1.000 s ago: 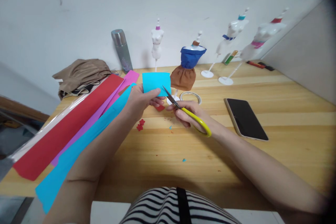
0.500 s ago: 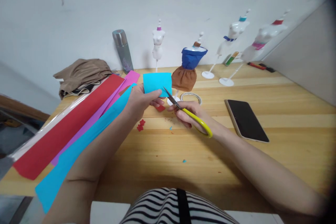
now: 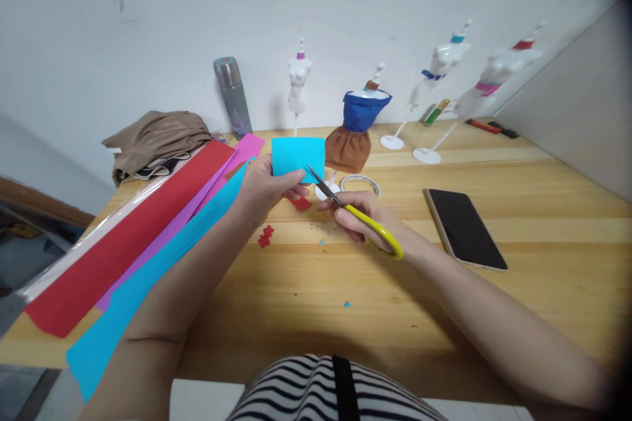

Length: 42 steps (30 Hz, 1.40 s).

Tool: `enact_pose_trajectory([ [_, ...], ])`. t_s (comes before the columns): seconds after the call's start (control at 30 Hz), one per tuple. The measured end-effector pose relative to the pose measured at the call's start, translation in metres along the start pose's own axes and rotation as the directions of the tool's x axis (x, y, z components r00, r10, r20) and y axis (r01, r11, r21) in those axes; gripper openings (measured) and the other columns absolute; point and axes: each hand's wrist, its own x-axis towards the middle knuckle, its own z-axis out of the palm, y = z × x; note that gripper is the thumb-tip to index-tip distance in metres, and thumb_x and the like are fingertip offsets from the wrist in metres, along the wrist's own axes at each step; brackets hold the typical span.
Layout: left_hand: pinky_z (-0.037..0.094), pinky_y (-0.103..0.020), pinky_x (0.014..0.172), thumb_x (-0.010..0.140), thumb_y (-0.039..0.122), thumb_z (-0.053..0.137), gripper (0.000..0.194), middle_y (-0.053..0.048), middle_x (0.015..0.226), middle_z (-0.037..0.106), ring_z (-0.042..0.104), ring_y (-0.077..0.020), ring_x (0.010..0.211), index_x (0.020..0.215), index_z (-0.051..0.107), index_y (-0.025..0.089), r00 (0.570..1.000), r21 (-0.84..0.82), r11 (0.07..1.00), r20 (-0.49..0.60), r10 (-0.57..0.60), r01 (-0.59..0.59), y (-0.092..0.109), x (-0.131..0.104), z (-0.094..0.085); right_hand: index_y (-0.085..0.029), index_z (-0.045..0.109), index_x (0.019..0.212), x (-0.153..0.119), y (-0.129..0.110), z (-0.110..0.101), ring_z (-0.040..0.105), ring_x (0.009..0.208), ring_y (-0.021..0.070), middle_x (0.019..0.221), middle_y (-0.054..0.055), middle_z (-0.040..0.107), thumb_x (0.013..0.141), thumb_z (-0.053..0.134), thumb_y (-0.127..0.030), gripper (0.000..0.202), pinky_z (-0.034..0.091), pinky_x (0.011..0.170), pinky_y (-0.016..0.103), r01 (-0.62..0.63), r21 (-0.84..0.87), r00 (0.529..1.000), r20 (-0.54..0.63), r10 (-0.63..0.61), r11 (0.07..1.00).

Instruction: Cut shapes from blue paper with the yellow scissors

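Between thumb and fingers, my left hand (image 3: 269, 187) pinches a rectangular piece of blue paper (image 3: 297, 152) by its lower left part, above the table. My right hand (image 3: 358, 210) grips yellow-handled scissors (image 3: 372, 230). Their blades lie across the paper's lower right part, near my left thumb; they look nearly closed, and whether they cut into it I cannot tell. Below my left hand lie a red scrap (image 3: 299, 202) and small red flower cut-outs (image 3: 265, 237). Tiny blue and red bits are scattered on the wood.
Red (image 3: 133, 237), purple and blue (image 3: 162, 276) paper strips lie left, by brown cloth (image 3: 158, 135) and a flask (image 3: 232, 95). Several small mannequins stand behind, one in a blue top (image 3: 365, 110) and brown skirt. A tape roll (image 3: 360, 179), phone (image 3: 464, 227) and glue stick (image 3: 437, 112) lie right.
Both hands, the blue paper and the scissors keep almost the same pose. The whole view has shifted slightly, with little other visible movement.
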Motion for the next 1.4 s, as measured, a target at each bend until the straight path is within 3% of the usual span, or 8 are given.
enact_pose_trajectory([
  [0.2, 0.060, -0.028, 0.058, 0.071, 0.027, 0.088, 0.025, -0.007, 0.072, 0.079, 0.074, -0.0191, 0.059, 0.086, 0.075, 0.013, 0.998, 0.035, 0.998, -0.021, 0.052, -0.052, 0.001, 0.000, 0.000, -0.022, 0.068, 0.085, 0.000, -0.007, 0.000, 0.035, 0.044, 0.0103, 0.052, -0.007, 0.044, 0.084, 0.080, -0.074, 0.054, 0.024, 0.044, 0.031, 0.007, -0.017, 1.000, 0.003, -0.007, 1.000],
  [0.7, 0.060, -0.025, 0.055, 0.071, 0.025, 0.085, 0.018, -0.007, 0.070, 0.079, 0.074, -0.0186, 0.057, 0.080, 0.074, 0.014, 0.996, 0.097, 0.992, -0.021, 0.082, -0.080, 0.000, 0.004, 0.000, -0.021, 0.062, 0.077, -0.003, -0.019, 0.000, 0.037, 0.052, 0.0104, 0.056, -0.006, 0.041, 0.090, 0.075, -0.072, 0.054, 0.025, 0.049, 0.029, 0.029, -0.066, 1.000, 0.001, -0.029, 0.997],
  [1.0, 0.060, -0.025, 0.056, 0.069, 0.026, 0.086, 0.020, -0.004, 0.067, 0.078, 0.074, -0.0180, 0.057, 0.079, 0.073, 0.015, 0.996, 0.055, 0.995, -0.026, 0.085, -0.084, 0.001, 0.001, 0.001, -0.023, 0.059, 0.073, -0.001, -0.017, -0.001, 0.036, 0.048, 0.0108, 0.053, -0.007, 0.042, 0.089, 0.071, -0.082, 0.062, 0.024, 0.045, 0.029, 0.089, -0.084, 0.996, 0.019, -0.088, 0.992],
  [1.4, 0.059, -0.025, 0.060, 0.066, 0.027, 0.089, 0.021, 0.000, 0.063, 0.075, 0.073, -0.0165, 0.061, 0.074, 0.074, 0.015, 0.993, 0.081, 0.991, -0.058, 0.108, -0.103, 0.011, -0.006, 0.001, -0.025, 0.051, 0.069, -0.003, -0.023, 0.001, 0.034, 0.051, 0.0107, 0.053, -0.006, 0.041, 0.083, 0.067, -0.093, 0.071, 0.022, 0.048, 0.033, 0.051, -0.097, 0.999, 0.001, -0.051, 0.994],
])
